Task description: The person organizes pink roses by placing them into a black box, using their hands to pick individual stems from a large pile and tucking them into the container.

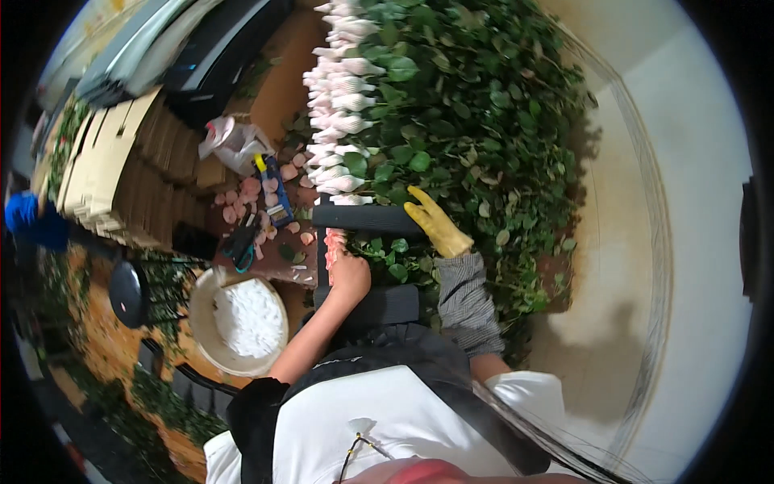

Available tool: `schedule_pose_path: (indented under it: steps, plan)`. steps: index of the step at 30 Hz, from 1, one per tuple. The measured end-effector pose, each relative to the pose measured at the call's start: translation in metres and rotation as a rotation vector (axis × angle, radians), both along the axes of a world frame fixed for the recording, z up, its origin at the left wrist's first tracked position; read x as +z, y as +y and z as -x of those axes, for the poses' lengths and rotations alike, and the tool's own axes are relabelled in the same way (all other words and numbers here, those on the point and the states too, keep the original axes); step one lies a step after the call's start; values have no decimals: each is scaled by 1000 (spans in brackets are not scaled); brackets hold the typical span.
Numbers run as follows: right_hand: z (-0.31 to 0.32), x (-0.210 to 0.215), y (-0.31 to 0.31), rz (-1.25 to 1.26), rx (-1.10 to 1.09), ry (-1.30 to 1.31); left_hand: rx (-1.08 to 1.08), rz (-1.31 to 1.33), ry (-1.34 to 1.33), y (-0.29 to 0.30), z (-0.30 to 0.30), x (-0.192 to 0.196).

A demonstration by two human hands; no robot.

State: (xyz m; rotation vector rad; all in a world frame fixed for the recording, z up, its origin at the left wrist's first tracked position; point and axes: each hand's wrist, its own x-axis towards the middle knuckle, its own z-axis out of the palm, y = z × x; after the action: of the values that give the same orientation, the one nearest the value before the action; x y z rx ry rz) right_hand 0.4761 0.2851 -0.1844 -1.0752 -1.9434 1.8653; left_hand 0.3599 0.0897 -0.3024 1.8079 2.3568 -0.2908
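While the bare left hand [349,273] grips a pink rose head [333,242], probably stripping petals, the yellow-gloved right hand [436,224] lies open on the stems [379,248]; next, steady pulling.

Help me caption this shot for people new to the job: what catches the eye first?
First, the row of netted pale rose heads running up the middle, with a mass of green leaves to its right. Just below, the right hand in a yellow glove rests on a dark bar, while the bare left hand grips pink blooms. A white bucket sits lower left.
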Motion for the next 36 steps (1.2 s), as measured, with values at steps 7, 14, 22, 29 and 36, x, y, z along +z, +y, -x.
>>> schedule_pose_path:
  steps: [7, 14, 22, 29, 36]
  plan:
    - [-19, 28, -32, -515, -167, 460, 133, -288, 363, -2, -8, 0]
    - [-5, 81, -3, 197, 734, 427, 220, -47, -300, -16, -8, 25]
    - [85, -30, -40, -533, 980, -217, 78, -430, -877, -56, 8, 65]
    - [41, -66, -80, -1203, 1143, -400, 441, -155, -645, -160, 157, 107]
    - [49, -66, -87, -1188, 1139, -513, 764, -906, 62, -69, 344, 47]
